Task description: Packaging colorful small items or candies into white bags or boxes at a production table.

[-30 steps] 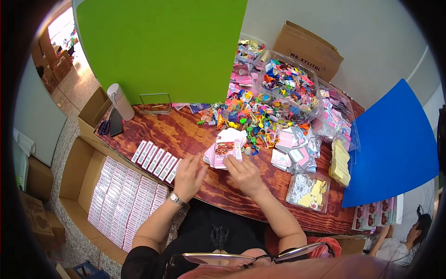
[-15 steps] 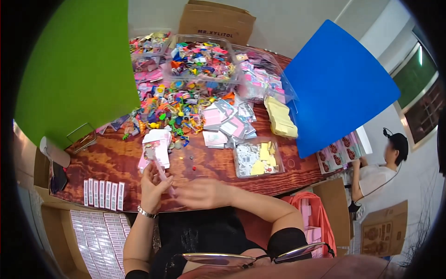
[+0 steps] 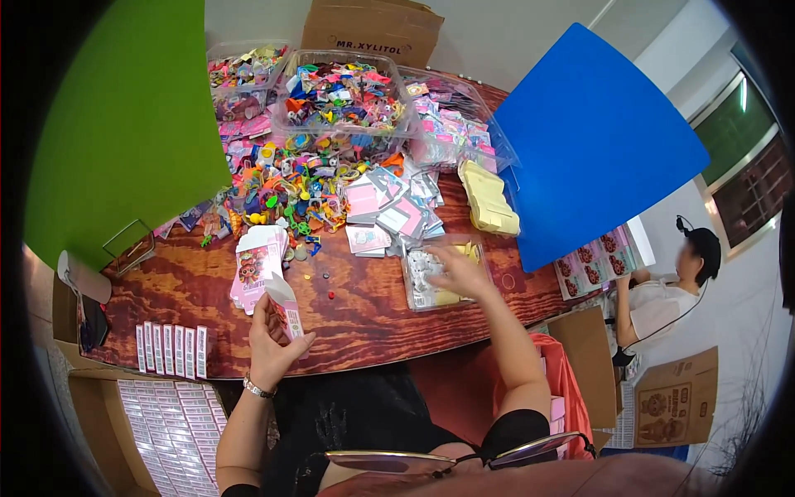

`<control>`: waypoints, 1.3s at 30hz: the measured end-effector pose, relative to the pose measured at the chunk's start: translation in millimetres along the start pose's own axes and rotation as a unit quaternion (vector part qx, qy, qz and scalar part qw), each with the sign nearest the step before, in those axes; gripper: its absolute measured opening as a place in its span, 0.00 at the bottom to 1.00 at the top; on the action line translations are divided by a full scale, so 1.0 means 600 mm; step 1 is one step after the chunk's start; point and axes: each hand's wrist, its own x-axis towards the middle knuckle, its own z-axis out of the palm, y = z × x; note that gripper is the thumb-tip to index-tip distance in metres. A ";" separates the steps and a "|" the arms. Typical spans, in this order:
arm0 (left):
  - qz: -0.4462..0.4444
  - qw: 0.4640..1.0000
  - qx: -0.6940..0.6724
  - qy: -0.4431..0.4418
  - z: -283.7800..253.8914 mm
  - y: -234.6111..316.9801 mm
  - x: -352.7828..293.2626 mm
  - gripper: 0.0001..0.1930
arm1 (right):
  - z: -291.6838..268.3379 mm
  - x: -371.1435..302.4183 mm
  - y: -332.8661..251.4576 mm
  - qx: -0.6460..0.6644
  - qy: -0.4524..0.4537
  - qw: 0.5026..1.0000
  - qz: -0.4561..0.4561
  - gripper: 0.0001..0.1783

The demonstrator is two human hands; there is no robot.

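Observation:
My left hand is closed around a small pink and white printed box, held upright with its top flap raised. Just beyond it lies a pile of flat pink cartons. Over a clear plastic tray my right hand reaches with thumb and fingers apart; nothing shows between them. Small white packets and yellow pieces fill this tray, partly hidden under the hand. Behind it, pink and grey cards lie in a loose heap.
Colourful small toys cover the table's back left, below a full clear bin. A yellow packet bundle lies by the blue panel. Several finished-looking boxes stand front left near a green panel. A co-worker sits right.
My right hand has moved from beside the left hand rightward to the tray. The box in my left hand now shows its printed side and raised flap. The view has shifted slightly.

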 end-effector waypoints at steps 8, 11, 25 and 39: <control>-0.004 0.999 0.001 -0.041 0.009 -0.024 0.001 0.55 | -0.011 -0.007 0.110 -0.085 0.012 0.994 0.064 0.34; -0.009 0.998 0.001 -0.061 0.012 -0.021 -0.002 0.55 | -0.009 -0.004 0.109 -0.097 -0.009 0.991 0.087 0.33; 0.000 0.997 -0.020 -0.076 0.015 -0.040 -0.002 0.55 | -0.044 -0.018 0.096 -0.118 -0.076 0.989 0.051 0.18; 0.004 0.997 0.000 -0.074 0.015 -0.037 -0.006 0.56 | -0.016 -0.030 0.064 -0.135 0.151 0.969 0.140 0.17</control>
